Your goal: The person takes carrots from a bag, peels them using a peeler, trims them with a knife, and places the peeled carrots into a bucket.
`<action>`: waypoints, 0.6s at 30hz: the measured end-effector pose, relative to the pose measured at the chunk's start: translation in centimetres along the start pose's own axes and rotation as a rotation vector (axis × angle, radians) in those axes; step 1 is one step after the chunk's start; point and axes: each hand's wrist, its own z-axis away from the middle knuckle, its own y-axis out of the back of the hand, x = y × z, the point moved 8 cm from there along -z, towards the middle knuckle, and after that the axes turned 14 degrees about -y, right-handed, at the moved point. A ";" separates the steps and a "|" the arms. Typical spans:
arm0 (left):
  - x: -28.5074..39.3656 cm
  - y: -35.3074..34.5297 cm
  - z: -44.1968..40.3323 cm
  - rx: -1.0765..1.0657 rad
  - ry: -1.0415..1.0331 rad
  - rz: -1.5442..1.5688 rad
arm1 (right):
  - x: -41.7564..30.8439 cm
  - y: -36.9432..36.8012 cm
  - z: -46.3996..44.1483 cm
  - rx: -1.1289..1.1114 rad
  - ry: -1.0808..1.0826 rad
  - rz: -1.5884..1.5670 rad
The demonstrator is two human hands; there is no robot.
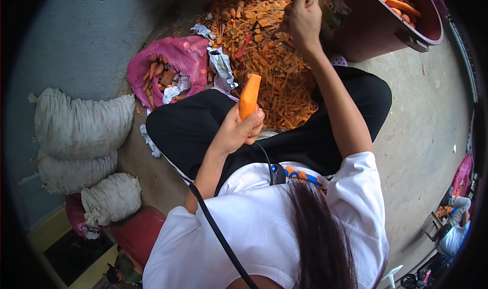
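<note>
My left hand (240,128) is wrapped round the lower part of a peeled carrot (250,93), whose trimmed end points up and away from me. My right hand (304,20) is raised beyond the carrot, beside the big bucket, with its fingers curled closed. What those fingers hold, if anything, I cannot make out. Between my knees and past them spreads a heap of carrot peelings (284,93). A red-handled tool (245,45) with a dark tip lies on the heap; its exact kind is unclear.
A dark red bucket (376,32) of peeled carrots (401,6) stands at the upper right. On the left, a pink sack (190,60) holds unpeeled carrots (161,75) and crumpled paper. Stuffed white sacks (84,123) lie along the wall. Another person (454,236) sits at the far right.
</note>
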 end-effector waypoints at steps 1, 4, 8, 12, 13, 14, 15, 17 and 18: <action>0.2 0.1 -0.2 0.002 -0.004 0.029 | -0.5 0.2 -0.5 0.007 0.028 0.017; 0.2 0.4 0.0 0.019 0.013 0.132 | -1.6 -2.1 2.7 -0.108 -0.136 -0.170; -0.8 -0.5 -0.5 -0.008 0.071 0.267 | -3.9 -5.0 9.4 -0.225 -0.332 -0.377; -1.0 -1.8 0.0 -0.037 0.176 0.371 | -2.7 -5.9 10.4 -0.292 -0.318 -0.347; -0.8 -2.0 0.3 -0.059 0.165 0.330 | -2.7 -5.2 9.0 -0.225 -0.220 -0.253; -0.6 -2.1 0.8 -0.078 0.156 0.288 | -3.2 -4.0 7.6 -0.182 -0.145 -0.234; -0.5 -2.3 1.2 -0.101 0.146 0.246 | -1.3 -1.6 4.5 -0.096 -0.056 -0.116; -0.5 -2.2 1.7 -0.094 0.166 0.294 | -1.3 0.9 3.0 -0.009 -0.152 -0.151; -0.4 -2.0 1.6 -0.075 0.163 0.298 | -1.9 0.8 2.8 -0.039 -0.164 -0.126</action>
